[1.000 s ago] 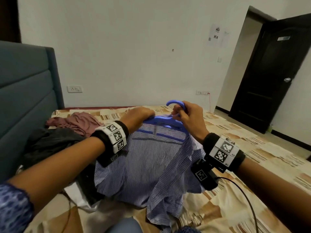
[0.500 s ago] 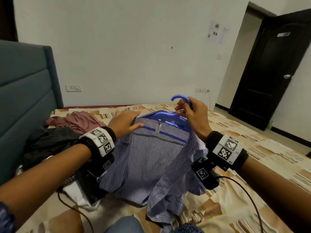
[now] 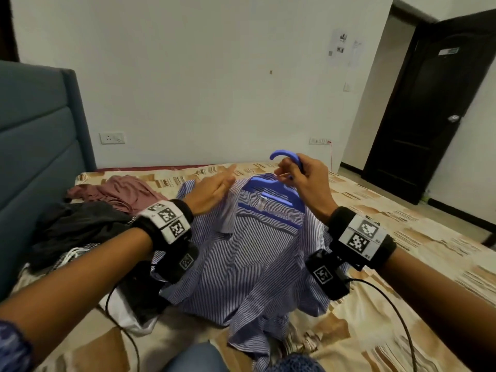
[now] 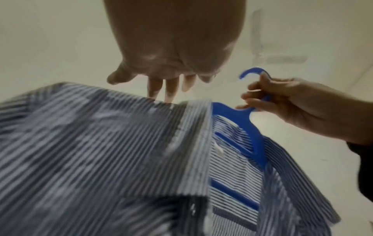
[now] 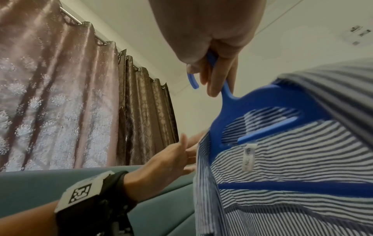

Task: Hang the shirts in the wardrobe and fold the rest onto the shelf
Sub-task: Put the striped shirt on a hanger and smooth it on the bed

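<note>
Right hand [image 3: 306,181] curled and raised; left hand [image 3: 212,191] apparently flat, fingers straight.

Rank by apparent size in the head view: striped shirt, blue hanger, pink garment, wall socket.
1. striped shirt
2. pink garment, farther from the camera, so its true size is unsure
3. blue hanger, partly covered by the shirt
4. wall socket

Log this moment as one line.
right hand: grips blue plastic hanger | left hand: fingers straight on striped shirt collar | shirt partly lifted off bed

Black wristbands [image 3: 361,237] carry white coded tags; sleeve [image 3: 13,345] seemingly blue-patterned.
</note>
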`<state>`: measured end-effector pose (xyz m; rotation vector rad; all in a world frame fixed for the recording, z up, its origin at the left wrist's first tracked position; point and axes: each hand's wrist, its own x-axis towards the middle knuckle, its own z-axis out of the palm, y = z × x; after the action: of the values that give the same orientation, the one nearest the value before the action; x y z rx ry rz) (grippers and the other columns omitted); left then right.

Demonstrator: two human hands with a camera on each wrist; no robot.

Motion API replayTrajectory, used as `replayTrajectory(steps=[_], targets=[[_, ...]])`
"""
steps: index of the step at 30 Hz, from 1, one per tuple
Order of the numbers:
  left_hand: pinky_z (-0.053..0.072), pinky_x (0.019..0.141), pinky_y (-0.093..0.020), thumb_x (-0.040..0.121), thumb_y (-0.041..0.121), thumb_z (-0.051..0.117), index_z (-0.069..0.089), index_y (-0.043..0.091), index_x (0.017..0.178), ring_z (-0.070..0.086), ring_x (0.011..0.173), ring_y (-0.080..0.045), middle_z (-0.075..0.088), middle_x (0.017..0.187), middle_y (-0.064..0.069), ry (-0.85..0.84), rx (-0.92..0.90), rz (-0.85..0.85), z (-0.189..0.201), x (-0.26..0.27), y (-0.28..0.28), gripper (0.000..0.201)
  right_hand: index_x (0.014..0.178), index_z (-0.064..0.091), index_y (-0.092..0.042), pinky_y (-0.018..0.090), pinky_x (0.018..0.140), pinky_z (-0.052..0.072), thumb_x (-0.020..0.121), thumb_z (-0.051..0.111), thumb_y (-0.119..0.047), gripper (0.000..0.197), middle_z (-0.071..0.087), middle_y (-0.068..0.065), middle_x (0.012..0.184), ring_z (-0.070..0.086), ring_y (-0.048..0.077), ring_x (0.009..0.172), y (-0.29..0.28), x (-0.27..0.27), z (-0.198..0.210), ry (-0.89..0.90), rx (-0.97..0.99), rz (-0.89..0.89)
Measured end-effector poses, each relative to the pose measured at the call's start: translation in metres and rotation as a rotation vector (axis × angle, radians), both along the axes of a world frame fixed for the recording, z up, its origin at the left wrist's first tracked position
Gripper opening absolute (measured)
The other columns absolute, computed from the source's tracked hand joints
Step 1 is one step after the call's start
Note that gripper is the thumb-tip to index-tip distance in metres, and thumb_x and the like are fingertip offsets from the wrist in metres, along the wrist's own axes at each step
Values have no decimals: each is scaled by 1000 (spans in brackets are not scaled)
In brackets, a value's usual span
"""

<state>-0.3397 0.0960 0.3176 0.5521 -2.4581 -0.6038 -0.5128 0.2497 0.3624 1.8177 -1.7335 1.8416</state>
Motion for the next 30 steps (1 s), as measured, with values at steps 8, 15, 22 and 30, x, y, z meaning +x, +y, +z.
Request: replayTrajectory(steps=[8,15,22,30], targets=[[42,81,-32,78,-2,68,67,-3,103,54,86,-18,67,94,-17,154,-172,-31,-5,3,-11,25,113,56,-10,22,71,57,92,47,-20,25,67,10,99,70,12,85,24,2,14,-91,204,321],[36,70,-25,79,-4,67,71,-1,96,55,79,-19,63,83,-7,290,-109,44,-2,4,-19,17,122,54,-14,23,87,53,93,54,-15,30,63,-4,113,63,3,99,49,-75,-6,67,517,184],[36,69,-34,80,6,70,70,-5,89,60,80,-36,64,83,-26,343,-223,184,66,-47,-9,14,93,72,-2,29,69,42,81,66,-5,13,64,8,75,58,17,74,40,-129,24,442,357,-287],[32,66,-25,81,10,56,66,-7,91,50,77,-19,63,84,-22,670,-335,73,178,-92,31,22,107,67,4,35,81,46,76,47,-4,37,69,24,98,64,33,88,108,-125,178,740,-214,-660]])
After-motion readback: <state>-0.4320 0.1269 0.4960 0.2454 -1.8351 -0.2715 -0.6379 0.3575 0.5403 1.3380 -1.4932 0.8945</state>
